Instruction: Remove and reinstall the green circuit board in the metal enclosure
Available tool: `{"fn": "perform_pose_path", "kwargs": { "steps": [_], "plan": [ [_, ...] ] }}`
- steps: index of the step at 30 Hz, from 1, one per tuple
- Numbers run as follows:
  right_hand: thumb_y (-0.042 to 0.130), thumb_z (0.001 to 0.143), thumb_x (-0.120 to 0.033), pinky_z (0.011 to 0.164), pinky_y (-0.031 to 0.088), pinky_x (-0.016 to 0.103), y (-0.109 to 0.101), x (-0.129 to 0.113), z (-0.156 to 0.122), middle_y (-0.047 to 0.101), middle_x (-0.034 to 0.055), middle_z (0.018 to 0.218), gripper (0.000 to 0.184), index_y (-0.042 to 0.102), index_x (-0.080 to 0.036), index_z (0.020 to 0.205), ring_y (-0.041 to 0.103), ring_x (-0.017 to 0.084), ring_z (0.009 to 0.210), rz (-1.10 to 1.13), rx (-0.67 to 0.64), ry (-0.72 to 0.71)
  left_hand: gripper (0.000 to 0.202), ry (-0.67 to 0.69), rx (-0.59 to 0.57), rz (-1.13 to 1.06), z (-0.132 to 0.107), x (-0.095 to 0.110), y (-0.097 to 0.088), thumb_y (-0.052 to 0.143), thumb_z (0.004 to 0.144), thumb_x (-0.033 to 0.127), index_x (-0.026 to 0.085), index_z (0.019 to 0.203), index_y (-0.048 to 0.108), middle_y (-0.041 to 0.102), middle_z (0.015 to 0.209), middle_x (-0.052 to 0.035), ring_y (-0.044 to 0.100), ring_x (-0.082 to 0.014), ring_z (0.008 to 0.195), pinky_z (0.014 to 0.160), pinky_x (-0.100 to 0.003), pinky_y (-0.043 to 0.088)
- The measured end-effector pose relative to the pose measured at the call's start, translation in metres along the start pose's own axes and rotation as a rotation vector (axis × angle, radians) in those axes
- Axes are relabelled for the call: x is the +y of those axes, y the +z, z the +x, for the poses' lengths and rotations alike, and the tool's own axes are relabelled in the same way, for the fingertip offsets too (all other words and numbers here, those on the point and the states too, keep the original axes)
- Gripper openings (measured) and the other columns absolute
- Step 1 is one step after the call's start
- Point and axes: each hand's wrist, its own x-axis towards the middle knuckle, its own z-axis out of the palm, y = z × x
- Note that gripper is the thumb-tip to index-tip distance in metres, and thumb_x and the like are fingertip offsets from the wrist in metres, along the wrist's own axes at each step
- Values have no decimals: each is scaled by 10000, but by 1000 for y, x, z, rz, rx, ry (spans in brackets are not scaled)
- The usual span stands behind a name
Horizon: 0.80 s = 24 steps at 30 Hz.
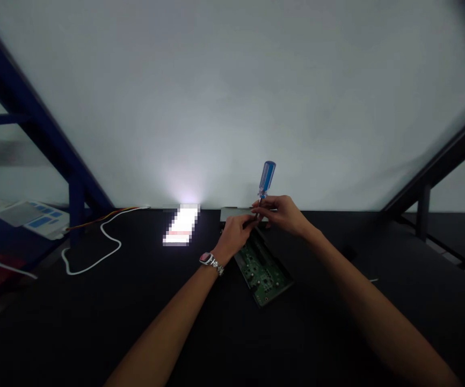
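Observation:
A screwdriver (267, 176) with a clear blue handle stands nearly upright, tilted slightly to the right at the top. My right hand (284, 214) pinches its shaft below the handle. Close beside it, my left hand (235, 234) is closed near the lower end of the shaft; the fingertips meet there and what they hold is hidden. Beneath the hands a green circuit board (263, 274) lies on the black table, its far end covered by my left hand. A flat grey metal piece (229, 213) sits behind the hands, against the wall.
To the left is a bright glowing panel (182, 226), blurred out. A white cable (115, 248) curls over the black tabletop (136, 306). A printed sheet (35, 217) lies at far left beside a blue metal frame (43, 118). A dark frame bar (434, 161) slants on the right.

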Motion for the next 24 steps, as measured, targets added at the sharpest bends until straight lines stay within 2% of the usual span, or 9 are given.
{"fn": "perform_pose_path", "kwargs": {
  "steps": [4, 8, 10, 14, 16, 19, 22, 24],
  "plan": [
    [653, 830, -354, 552, 526, 291, 2, 2, 1, 669, 19, 622, 188, 666, -174, 778, 645, 163, 573, -106, 100, -67, 227, 38, -31, 20, 1, 2, -1, 536, 927, 230, 193, 1008, 746, 757, 872, -23, 668, -178, 753, 729, -292, 478],
    [657, 828, -394, 536, 505, 281, 7, 5, 2, 661, 20, 604, 238, 657, -167, 756, 642, 160, 560, -122, 154, -62, 216, 14, -44, 32, 1, 0, -2, 551, 917, 224, 192, 1010, 743, 759, 868, -29, 664, -175, 736, 726, -297, 482],
    [677, 808, -420, 537, 521, 287, 7, 5, 3, 667, 28, 645, 257, 657, -165, 782, 649, 165, 582, -76, 162, -49, 217, 3, -41, 17, 1, -2, -2, 562, 912, 237, 205, 1041, 733, 761, 902, -29, 671, -180, 773, 754, -308, 486],
    [684, 790, -470, 504, 558, 290, 4, 2, 4, 702, 75, 915, 357, 621, -178, 986, 670, 170, 652, 139, 141, -12, 222, -9, -44, -22, 1, -5, -1, 564, 913, 277, 210, 1049, 725, 758, 947, -29, 680, -194, 842, 786, -322, 494],
    [656, 811, -479, 483, 556, 274, 2, -1, 5, 698, 90, 985, 375, 598, -184, 1034, 670, 163, 670, 223, 120, 3, 223, -10, -48, -21, 1, -7, 0, 559, 916, 302, 208, 1032, 724, 756, 946, -33, 680, -192, 834, 792, -328, 498],
    [652, 811, -471, 484, 550, 256, 0, -2, 6, 701, 93, 987, 369, 600, -182, 1034, 663, 154, 683, 270, 95, 21, 223, -12, -52, -17, 2, -9, -3, 571, 906, 310, 207, 1049, 707, 748, 969, -47, 678, -191, 842, 811, -336, 507],
    [677, 784, -470, 471, 542, 258, -1, -1, 8, 701, 86, 978, 385, 598, -182, 1028, 653, 148, 666, 299, 97, 23, 262, -5, -42, 31, 1, -15, -14, 620, 865, 303, 199, 1099, 679, 734, 978, -65, 673, -194, 864, 803, -326, 512],
    [690, 768, -475, 460, 537, 258, -2, -1, 10, 701, 81, 972, 398, 587, -186, 1022, 648, 147, 656, 313, 99, 31, 224, -1, -52, 124, -1, -19, -24, 641, 843, 304, 190, 1028, 695, 722, 918, -68, 660, -192, 812, 753, -314, 506]
  ]
}}
